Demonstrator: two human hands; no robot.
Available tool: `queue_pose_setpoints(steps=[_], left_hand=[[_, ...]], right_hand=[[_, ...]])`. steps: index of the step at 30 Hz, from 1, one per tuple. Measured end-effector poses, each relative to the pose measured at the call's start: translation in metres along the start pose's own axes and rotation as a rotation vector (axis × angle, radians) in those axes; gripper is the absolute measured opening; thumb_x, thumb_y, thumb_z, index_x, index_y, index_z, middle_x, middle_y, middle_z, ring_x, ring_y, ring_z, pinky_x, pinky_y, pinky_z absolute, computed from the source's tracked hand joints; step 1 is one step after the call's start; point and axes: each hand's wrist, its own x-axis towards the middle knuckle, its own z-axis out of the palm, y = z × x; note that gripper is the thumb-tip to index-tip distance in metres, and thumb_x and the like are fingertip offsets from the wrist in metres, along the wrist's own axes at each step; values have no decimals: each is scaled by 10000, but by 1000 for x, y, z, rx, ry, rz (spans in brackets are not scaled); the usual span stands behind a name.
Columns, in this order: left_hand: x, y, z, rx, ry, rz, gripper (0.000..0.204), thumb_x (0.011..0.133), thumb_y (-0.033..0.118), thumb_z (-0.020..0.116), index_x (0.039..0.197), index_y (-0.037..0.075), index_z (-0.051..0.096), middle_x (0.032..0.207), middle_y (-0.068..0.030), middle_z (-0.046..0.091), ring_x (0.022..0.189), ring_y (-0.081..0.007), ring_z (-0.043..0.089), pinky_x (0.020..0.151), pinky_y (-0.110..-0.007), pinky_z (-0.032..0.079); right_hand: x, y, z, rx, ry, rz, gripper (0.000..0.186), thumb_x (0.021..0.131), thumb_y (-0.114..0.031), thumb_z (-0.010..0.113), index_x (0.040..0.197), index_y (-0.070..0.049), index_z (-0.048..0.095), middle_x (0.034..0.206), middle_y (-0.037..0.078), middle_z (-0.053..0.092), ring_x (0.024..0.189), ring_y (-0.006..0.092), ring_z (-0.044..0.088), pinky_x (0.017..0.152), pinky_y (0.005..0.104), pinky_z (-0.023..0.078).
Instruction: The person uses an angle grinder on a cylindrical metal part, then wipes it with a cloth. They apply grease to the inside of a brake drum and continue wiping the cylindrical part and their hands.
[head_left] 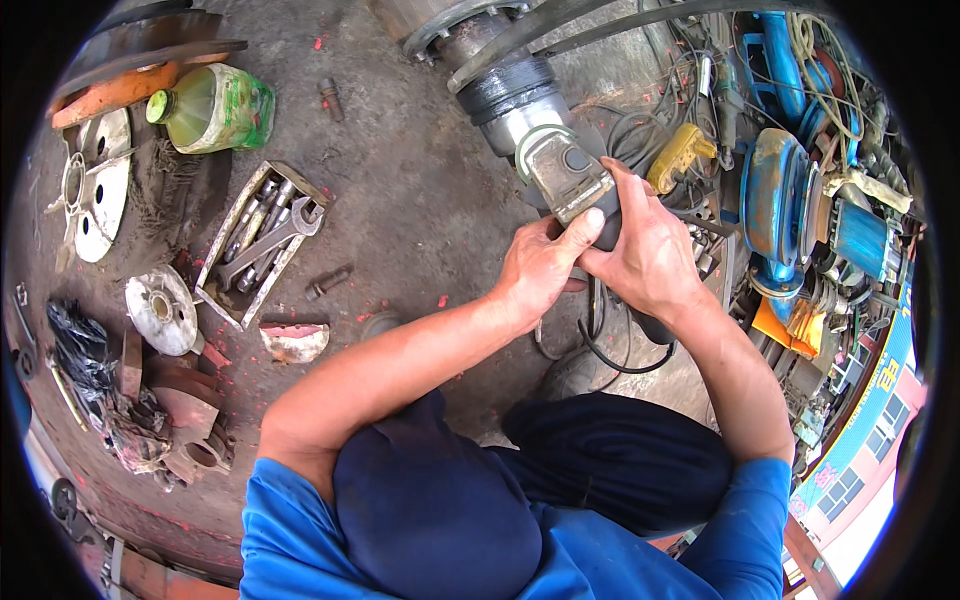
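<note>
An angle grinder (572, 178) with a worn grey metal head is held against a thick round shaft (527, 122) at the top middle. The shaft has a bright bare metal end and a black, shiny band further up. My left hand (535, 268) closes on the near side of the grinder, thumb pressed along its head. My right hand (652, 255) wraps its body from the right, with the fingers partly hidden behind it. A black cord (610, 365) loops below my hands. The grinder's disc is mostly hidden by its head and guard.
An open metal box (222, 300) with a wrench (270, 243) and several sockets lies on the left. Beyond it are a green-capped jug (215, 108) and bolts (330, 98). Cables, a yellow tool (682, 158) and blue machine parts (770, 200) crowd the right.
</note>
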Motion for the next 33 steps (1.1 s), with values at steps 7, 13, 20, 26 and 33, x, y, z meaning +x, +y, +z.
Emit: queue_pose_setpoints(steps=[7, 13, 20, 26, 33], left_hand=[[-7, -6, 6, -19, -44, -6, 729, 927, 572, 651, 1364, -2, 544, 1298, -164, 620, 1134, -277, 638, 837, -462, 594], [-6, 3, 9, -57, -59, 23, 628, 964, 493, 621, 1347, 0, 551, 1272, -160, 631, 1084, -272, 662, 845, -458, 578], [-1, 7, 9, -59, -54, 29, 602, 962, 485, 635, 1308, -3, 570, 1203, -136, 664, 1052, -244, 675, 843, -454, 575], [-8, 4, 8, -58, -51, 39, 644, 945, 527, 662, 1290, -11, 580, 1180, -130, 673, 1022, -240, 684, 843, -443, 582], [-3, 5, 9, -74, -57, 55, 648, 932, 516, 690, 1285, -17, 583, 1189, -135, 672, 1051, -233, 673, 835, -437, 585]], right_hand=[[-10, 4, -1, 32, 2, 30, 842, 754, -273, 808, 1454, -38, 405, 1243, 274, 620, 1135, 438, 627, 945, 480, 517], [-3, 7, -4, 36, 27, 6, 868, 748, -306, 820, 1457, -35, 400, 1247, 283, 617, 1140, 429, 630, 950, 466, 518], [3, 7, -10, 47, 34, -3, 837, 758, -341, 796, 1435, -28, 417, 1245, 281, 623, 1088, 426, 656, 915, 463, 544], [-3, 8, -8, 82, -5, 30, 825, 762, -330, 794, 1433, -31, 420, 1209, 261, 646, 1105, 411, 651, 930, 468, 532], [3, 12, -8, 105, 7, 12, 820, 772, -358, 804, 1421, -26, 428, 1168, 275, 652, 1085, 414, 657, 916, 467, 532]])
